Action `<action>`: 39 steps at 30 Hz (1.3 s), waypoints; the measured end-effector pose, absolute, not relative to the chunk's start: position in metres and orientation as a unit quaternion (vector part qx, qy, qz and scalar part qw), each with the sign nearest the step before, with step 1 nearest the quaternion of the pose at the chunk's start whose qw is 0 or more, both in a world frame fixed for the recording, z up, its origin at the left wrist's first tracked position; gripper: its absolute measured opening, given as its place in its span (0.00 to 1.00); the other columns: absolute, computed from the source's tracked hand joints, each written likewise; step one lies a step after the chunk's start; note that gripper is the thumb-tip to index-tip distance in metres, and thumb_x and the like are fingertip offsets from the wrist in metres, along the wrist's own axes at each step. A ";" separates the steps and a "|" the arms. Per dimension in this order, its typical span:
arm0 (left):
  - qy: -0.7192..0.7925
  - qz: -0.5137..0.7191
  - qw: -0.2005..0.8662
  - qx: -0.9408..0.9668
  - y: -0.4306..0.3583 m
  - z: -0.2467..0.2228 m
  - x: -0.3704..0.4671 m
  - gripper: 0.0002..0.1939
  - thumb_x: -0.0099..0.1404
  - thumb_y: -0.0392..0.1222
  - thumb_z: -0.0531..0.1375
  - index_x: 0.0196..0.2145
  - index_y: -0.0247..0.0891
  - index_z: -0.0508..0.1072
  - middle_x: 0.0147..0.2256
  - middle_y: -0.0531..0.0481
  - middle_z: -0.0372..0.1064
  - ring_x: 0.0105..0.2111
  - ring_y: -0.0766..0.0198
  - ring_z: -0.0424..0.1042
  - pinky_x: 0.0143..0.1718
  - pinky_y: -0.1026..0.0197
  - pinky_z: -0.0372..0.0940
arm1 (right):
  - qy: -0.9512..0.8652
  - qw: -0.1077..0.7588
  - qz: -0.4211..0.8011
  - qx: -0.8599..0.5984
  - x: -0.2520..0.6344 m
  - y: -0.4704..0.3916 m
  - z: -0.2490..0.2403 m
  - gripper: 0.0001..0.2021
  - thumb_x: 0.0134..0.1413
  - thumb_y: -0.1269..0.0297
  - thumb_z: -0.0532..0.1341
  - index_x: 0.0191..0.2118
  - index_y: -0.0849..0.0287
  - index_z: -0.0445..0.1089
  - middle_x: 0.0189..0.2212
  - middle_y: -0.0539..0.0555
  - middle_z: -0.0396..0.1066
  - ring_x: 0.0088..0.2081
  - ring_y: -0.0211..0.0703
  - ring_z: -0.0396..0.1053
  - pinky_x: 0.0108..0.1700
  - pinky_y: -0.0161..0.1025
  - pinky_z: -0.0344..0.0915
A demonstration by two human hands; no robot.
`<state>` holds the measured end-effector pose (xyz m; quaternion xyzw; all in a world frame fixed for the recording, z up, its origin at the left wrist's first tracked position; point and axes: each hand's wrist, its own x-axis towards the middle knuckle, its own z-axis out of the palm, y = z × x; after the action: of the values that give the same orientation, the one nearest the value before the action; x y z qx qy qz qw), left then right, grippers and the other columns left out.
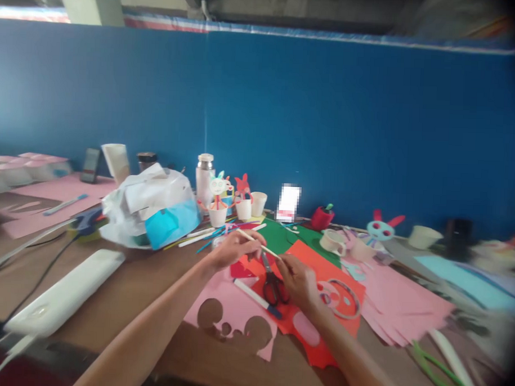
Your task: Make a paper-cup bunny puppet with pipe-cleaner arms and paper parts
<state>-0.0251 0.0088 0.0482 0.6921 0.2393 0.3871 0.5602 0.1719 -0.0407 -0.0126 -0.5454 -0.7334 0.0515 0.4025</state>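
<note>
While both hands pinch a thin stick [259,245] above the red paper [318,262] mid-worktop, left hand [234,248] and right hand [299,280] fingers clamped at either end, it looks light, stiff, snappable, best gripped near its ends.

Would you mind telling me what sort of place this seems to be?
Probably a paper-craft worktable: cut coloured paper sheets, scissors and decorated paper cups before a blue partition.
</note>
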 end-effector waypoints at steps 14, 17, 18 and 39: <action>0.185 0.425 0.116 0.878 -0.015 0.015 -0.009 0.10 0.60 0.31 0.53 0.39 0.39 0.68 0.34 0.48 0.70 0.35 0.64 0.67 0.38 0.62 0.61 | -0.545 0.558 0.380 -0.497 0.178 -0.028 -0.010 0.17 0.56 0.54 0.49 0.39 0.61 0.67 0.28 0.55 0.71 0.28 0.40 0.68 0.28 0.35 0.61; 0.151 0.371 0.094 0.911 -0.023 0.015 -0.001 0.11 0.61 0.31 0.51 0.39 0.38 0.68 0.32 0.47 0.70 0.32 0.64 0.66 0.35 0.62 0.61 | -0.517 0.566 0.448 -0.460 0.169 -0.034 -0.004 0.16 0.55 0.54 0.51 0.37 0.61 0.67 0.27 0.54 0.71 0.29 0.38 0.68 0.24 0.31 0.57; 0.149 0.356 0.087 0.918 -0.024 0.014 0.002 0.11 0.61 0.31 0.51 0.40 0.37 0.68 0.31 0.47 0.70 0.32 0.64 0.66 0.34 0.62 0.61 | -0.507 0.569 0.463 -0.452 0.168 -0.036 -0.003 0.15 0.55 0.54 0.52 0.36 0.60 0.67 0.27 0.53 0.71 0.28 0.38 0.67 0.24 0.31 0.56; 0.351 0.521 0.579 0.520 -0.001 0.015 -0.011 0.08 0.52 0.44 0.62 0.26 0.36 0.73 0.21 0.55 0.66 0.21 0.71 0.63 0.23 0.68 0.60 | -0.772 0.345 0.087 -0.526 0.178 -0.057 0.006 0.17 0.59 0.62 0.48 0.22 0.58 0.63 0.18 0.46 0.61 0.20 0.32 0.55 0.25 0.30 0.49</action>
<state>-0.0112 -0.0015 0.0155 0.5196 0.3509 0.5210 0.5792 0.1782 -0.0573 0.0060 -0.5264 -0.7723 0.0870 0.3447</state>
